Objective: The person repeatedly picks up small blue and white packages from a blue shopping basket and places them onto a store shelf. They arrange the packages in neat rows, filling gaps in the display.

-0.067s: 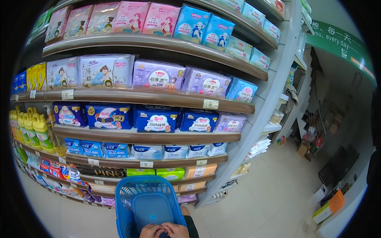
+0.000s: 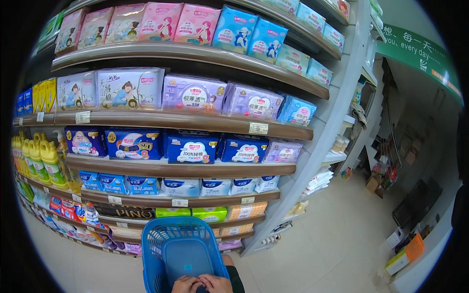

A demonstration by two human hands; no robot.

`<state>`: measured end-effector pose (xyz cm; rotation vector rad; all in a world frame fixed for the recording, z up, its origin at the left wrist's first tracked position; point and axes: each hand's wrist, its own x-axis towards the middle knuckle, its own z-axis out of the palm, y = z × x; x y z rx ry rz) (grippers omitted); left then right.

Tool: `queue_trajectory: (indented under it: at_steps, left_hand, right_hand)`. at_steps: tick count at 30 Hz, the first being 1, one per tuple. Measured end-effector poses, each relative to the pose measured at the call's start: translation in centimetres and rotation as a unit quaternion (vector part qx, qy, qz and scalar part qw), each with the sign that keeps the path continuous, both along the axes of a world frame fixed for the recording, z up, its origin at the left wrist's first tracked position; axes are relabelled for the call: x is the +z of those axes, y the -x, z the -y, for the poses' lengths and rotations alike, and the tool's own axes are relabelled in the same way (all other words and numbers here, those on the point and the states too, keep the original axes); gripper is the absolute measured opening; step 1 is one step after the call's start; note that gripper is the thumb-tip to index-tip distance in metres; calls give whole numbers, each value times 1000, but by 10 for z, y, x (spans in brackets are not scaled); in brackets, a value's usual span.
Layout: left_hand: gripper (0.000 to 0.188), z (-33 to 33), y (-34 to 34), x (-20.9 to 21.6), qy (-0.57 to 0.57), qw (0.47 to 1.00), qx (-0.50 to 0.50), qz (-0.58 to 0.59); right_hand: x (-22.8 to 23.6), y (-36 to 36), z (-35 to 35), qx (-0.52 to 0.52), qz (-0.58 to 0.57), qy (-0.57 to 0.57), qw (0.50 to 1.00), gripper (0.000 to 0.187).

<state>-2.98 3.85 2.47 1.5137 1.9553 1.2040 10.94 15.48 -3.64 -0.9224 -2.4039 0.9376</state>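
Observation:
A blue plastic shopping basket (image 2: pixel 155 259) with slotted walls is in front of me, low in the picture. At its near end are both my hands, side by side with fingertips nearly touching. My left hand (image 2: pixel 186 284) is closed with curled fingers on the basket's near end. Closed in the same way, my right hand (image 2: pixel 215 283) lies beside it; the exact part gripped is hidden beneath the fingers. A small light-blue square shows on the basket's bottom.
Ahead stands a tall shelf unit (image 2: pixel 195 119) with packs of sanitary pads, tissue packs (image 2: pixel 209 214) and yellow bottles (image 2: pixel 50 161). A grey upright (image 2: pixel 305 161) ends it. Tiled floor (image 2: pixel 303 244) runs right toward boxes and an orange-topped carton (image 2: pixel 405 254).

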Motion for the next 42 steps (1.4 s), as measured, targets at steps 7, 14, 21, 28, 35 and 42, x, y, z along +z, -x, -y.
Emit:
queue_trajectory:
  at_steps: [7,14,21,28,35,42]
  left_hand:
    - [12,-18,11,-5,-13,999,5,-45]
    - [13,-27,14,-10,-13,998,-2,-67]
    - [11,-29,23,-12,-55,996,-2,-68]
    - [8,-32,34,5,-79,996,19,-28]
    - [16,-57,63,61,-160,984,73,5]
    - [45,-131,124,177,-343,922,138,-114]
  right_hand:
    - [7,-1,-4,42,-75,66,994,26]
    - [-36,6,-9,19,-110,-6,994,30]
    - [29,3,-11,50,-3,177,983,31]
    - [57,20,-21,44,-61,74,994,15]
    - [110,54,-64,36,-85,-117,989,16]
    - [250,110,-144,7,-327,-181,927,21]
